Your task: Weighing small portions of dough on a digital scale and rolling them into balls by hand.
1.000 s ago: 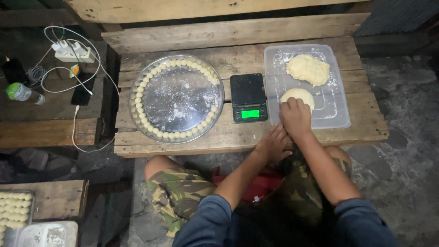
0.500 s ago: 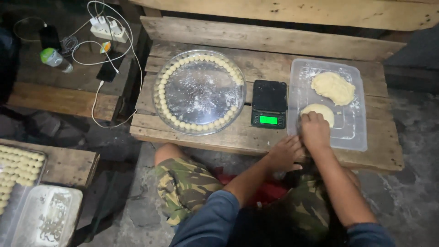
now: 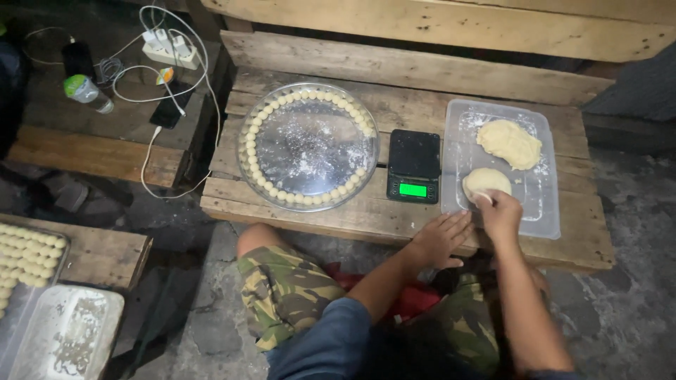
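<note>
Rough wooden bench (image 3: 331,218) carries a clear plastic tray (image 3: 546,211); right hand (image 3: 498,212) pinches the pale round dough lump (image 3: 486,181), left hand (image 3: 440,239) lies flat, fingers spread, just beside.

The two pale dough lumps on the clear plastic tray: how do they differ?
The far pale dough lump is larger, flattened and ragged-edged; the near pale dough lump is smaller, rounder and smoother. The far one lies untouched, while the right hand pinches the near one's front edge. The left hand rests on the wood beside the clear plastic tray. Both lumps share the floured tray and colour.

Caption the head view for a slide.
Right hand pinches a dough lump on a floured plastic tray; left hand rests on the wooden bench.
</note>
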